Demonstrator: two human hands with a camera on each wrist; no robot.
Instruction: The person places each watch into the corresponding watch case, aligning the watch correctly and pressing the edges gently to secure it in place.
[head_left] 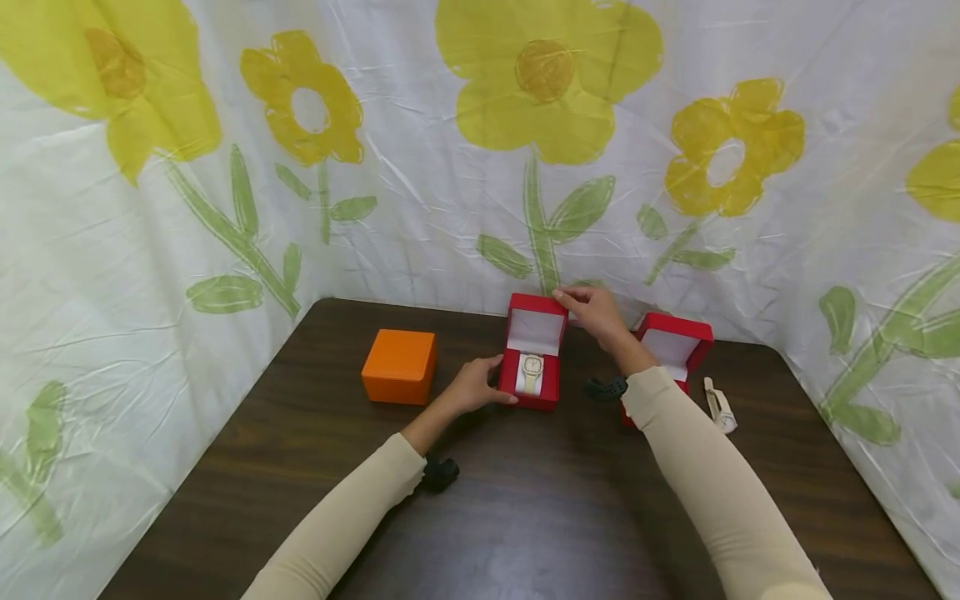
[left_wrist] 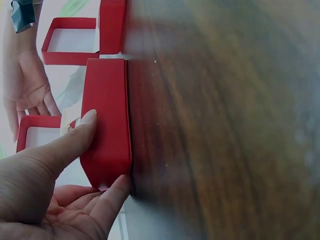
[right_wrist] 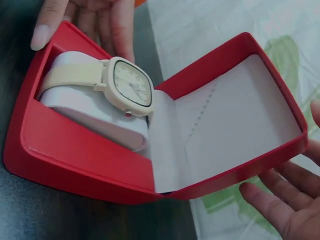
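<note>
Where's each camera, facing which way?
Head: worn on the head, forward and down over the wood-grain table; left hand, right hand and both forearms show.
Left wrist: on that wrist, facing the outside of the red watch box; left hand close, right hand beyond.
Right wrist: on that wrist, facing into the open box at the cream watch; right-hand fingers right, left-hand fingers top.
Shared: both wrist views show that box and both hands.

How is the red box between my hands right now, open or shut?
The box is open: its lid stands raised, white inside showing, and the watch is visible on its cushion.
</note>
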